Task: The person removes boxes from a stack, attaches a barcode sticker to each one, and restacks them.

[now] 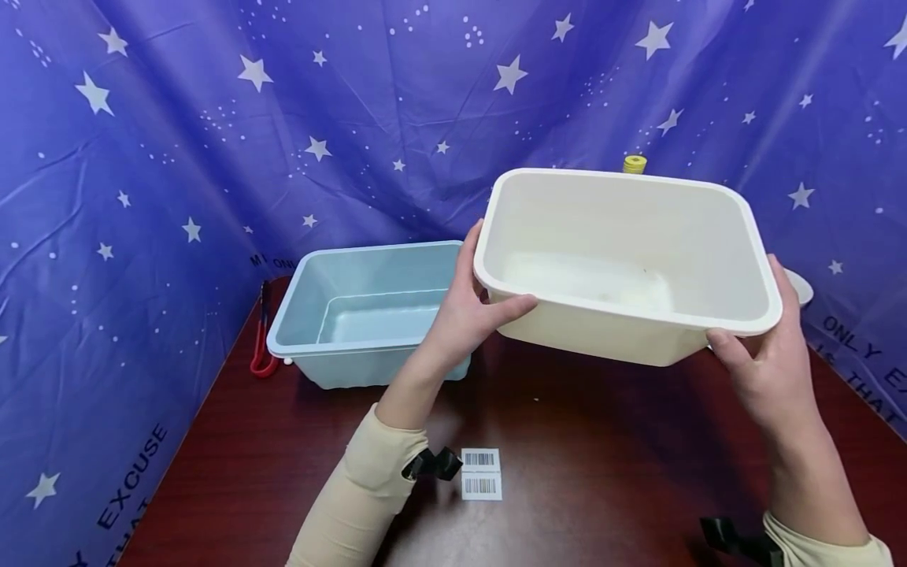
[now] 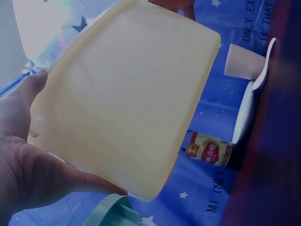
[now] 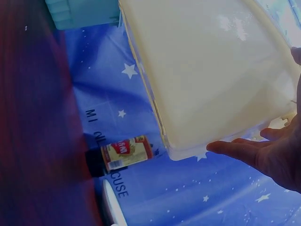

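A cream plastic bin (image 1: pixel 616 244) is held up above the table, its open top tilted toward the head camera and its inside bare. My left hand (image 1: pixel 468 315) grips its left end, thumb along the front below the rim. At the opposite end my right hand (image 1: pixel 772 370) holds the rim, thumb in front and fingers behind. Both wrist views show the underside of the cream bin (image 2: pixel 127 94), raised off the tabletop. Just left of my left hand, a light blue bin (image 1: pixel 375 362) stands upright on the table, partly hidden by that hand and the cream bin.
Behind the cream bin stands a bottle (image 2: pixel 209 149) with a red and yellow label. A white plate (image 2: pixel 243 113), a cup (image 2: pixel 243 62) and a white spoon (image 2: pixel 265 66) are beyond. Red-handled tool (image 1: pixel 264 346) lies far left; barcode labels (image 1: pixel 482 474) are on the dark red table (image 1: pixel 567 457).
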Demonstrator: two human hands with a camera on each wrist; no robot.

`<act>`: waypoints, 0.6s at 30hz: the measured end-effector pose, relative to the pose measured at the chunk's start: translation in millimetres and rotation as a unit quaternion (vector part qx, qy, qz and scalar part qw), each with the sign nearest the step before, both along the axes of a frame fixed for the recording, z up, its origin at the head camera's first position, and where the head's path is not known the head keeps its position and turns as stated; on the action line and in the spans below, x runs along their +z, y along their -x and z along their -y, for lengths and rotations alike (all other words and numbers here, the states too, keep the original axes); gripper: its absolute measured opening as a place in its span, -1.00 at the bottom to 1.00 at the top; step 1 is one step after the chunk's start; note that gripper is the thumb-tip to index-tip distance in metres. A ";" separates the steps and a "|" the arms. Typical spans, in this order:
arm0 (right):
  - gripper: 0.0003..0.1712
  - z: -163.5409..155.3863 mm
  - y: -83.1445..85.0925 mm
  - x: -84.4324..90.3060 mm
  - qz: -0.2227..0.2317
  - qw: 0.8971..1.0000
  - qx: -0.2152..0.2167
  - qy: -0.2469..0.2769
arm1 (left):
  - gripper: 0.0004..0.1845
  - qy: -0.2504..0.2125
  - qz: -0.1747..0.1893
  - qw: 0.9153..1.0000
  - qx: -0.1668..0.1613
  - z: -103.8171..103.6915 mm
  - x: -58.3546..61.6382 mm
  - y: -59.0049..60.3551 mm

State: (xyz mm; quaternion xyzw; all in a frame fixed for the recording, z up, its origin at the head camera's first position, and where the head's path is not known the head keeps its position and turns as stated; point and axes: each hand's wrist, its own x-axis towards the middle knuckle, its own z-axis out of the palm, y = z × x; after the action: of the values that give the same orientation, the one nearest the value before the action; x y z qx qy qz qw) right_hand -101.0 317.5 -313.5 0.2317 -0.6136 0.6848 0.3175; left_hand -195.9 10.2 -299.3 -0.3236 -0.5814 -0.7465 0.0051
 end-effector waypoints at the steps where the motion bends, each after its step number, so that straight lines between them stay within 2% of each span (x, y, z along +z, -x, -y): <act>1: -0.03 -1.0 -0.5 -1.3 0.007 1.000 0.003 0.009 | 0.17 -0.004 0.002 1.000 -0.004 -2.3 -1.8 0.3; 9: -0.06 -12.1 -0.1 -7.4 0.037 0.999 0.008 0.015 | 0.19 -0.012 0.017 1.000 -0.008 -18.5 -15.4 -2.2; 18: -0.07 -23.5 1.4 -19.5 0.070 0.997 0.005 -0.013 | 0.31 -0.007 0.061 0.998 0.021 -33.7 -34.3 -4.9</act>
State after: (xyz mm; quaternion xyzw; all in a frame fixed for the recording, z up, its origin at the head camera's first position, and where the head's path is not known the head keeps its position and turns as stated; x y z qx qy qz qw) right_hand -102.4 340.9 -333.0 0.1902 -0.6420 0.6932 0.2668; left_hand -191.0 43.9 -333.5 -0.2649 -0.5824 -0.7684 -0.0126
